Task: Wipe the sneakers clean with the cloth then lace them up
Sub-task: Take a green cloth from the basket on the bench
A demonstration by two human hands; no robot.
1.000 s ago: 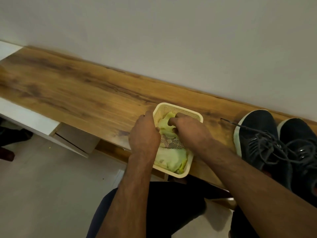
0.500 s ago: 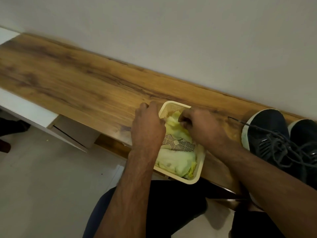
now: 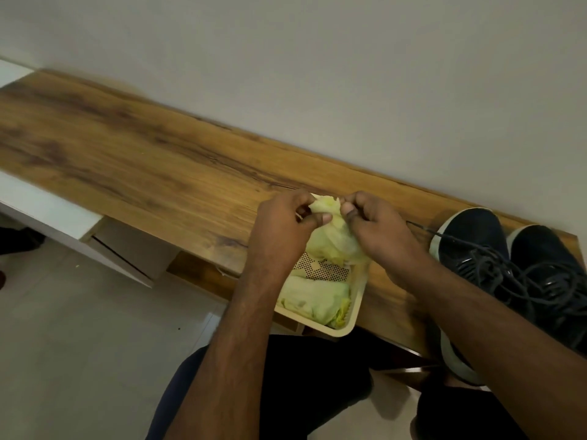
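Both hands, left hand (image 3: 282,223) and right hand (image 3: 374,223), pinch the pale green cloth (image 3: 333,239) above the perforated basket (image 3: 352,315). Cloth looks soft, light, limp; best taken by its top edge. Unlaced sneakers (image 3: 476,246) sit right of the basket.

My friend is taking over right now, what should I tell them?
Left hand and right hand: both pinch the top of one yellow-green cloth, lifting it over the cream basket.
A second cloth lies in the basket's near end.
The basket sits at the near edge of the wooden shelf.
Two dark sneakers stand to the right, laces loose and tangled.
Done: cloth picked up.
Left: wipe both sneakers, then lace them.
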